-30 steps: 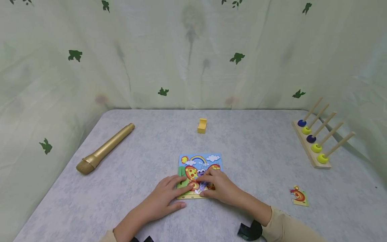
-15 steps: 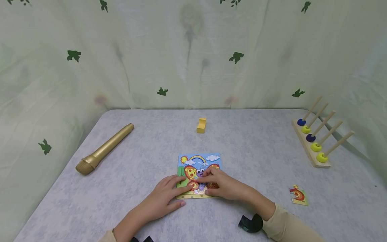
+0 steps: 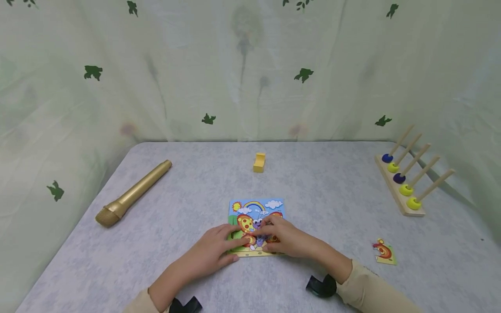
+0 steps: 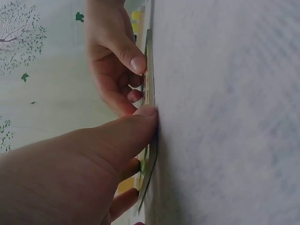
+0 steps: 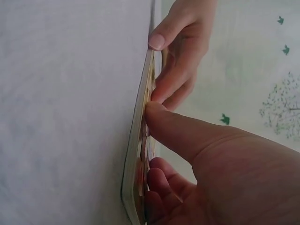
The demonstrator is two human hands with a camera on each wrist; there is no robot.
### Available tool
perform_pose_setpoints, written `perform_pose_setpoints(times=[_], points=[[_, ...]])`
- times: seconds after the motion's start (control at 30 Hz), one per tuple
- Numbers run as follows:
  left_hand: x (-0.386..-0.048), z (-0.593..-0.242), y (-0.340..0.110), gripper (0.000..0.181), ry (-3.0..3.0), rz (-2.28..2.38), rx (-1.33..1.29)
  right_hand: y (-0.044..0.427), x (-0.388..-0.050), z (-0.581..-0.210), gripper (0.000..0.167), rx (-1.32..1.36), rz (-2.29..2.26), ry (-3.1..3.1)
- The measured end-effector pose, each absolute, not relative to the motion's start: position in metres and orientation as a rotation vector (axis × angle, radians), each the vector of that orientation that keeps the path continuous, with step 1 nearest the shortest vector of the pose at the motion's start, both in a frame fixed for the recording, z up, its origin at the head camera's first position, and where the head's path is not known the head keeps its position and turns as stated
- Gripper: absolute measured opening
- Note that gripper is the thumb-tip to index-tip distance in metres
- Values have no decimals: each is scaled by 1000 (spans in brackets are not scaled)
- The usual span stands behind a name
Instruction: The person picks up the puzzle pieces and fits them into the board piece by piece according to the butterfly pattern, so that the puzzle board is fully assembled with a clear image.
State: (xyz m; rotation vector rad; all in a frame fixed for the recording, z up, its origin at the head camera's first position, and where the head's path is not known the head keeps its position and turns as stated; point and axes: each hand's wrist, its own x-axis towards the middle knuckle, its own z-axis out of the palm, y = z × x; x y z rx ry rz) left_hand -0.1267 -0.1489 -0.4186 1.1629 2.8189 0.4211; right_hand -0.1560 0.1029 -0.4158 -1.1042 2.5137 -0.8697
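A butterfly jigsaw puzzle (image 3: 256, 204) in a flat board lies on the table, with a sun, rainbow and clouds along its top. My left hand (image 3: 209, 248) rests on its left side, fingers extended over the picture and thumb at the front edge. Over the lower middle and right, my right hand (image 3: 289, 237) pinches at a puzzle piece (image 3: 260, 240) between thumb and index finger, with other fingers curled. Part of the picture is hidden beneath that hand. The right wrist view shows the thumb (image 5: 157, 112) touching the puzzle surface. Off to the right lies a loose puzzle piece (image 3: 385, 252) with a red spiral.
A gold microphone (image 3: 135, 191) lies at the left. Behind the puzzle is a small yellow block (image 3: 259, 163). At the right stands a wooden peg rack (image 3: 395, 191) with blue and yellow rings. A pale curtain (image 3: 250, 74) hangs beyond the table.
My right thumb has shifted slightly on the lower part of the puzzle, first to the right, then a little back. My left hand stays on the board's left side.
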Motion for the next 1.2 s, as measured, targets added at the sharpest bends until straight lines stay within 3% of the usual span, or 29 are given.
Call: perform_pose_setpoints(times=[0.33, 0.73, 1.2], points=[[-126, -423, -153, 42, 2820, 513, 1163, 124, -147, -394, 52, -1010, -982, 2428], [-128, -427, -155, 43, 2738, 642, 1044, 223, -105, -364, 72, -831, -1113, 3025], [-127, -427, -156, 44, 2721, 674, 1025, 295, -77, -392, 82, -152, -1114, 2991]])
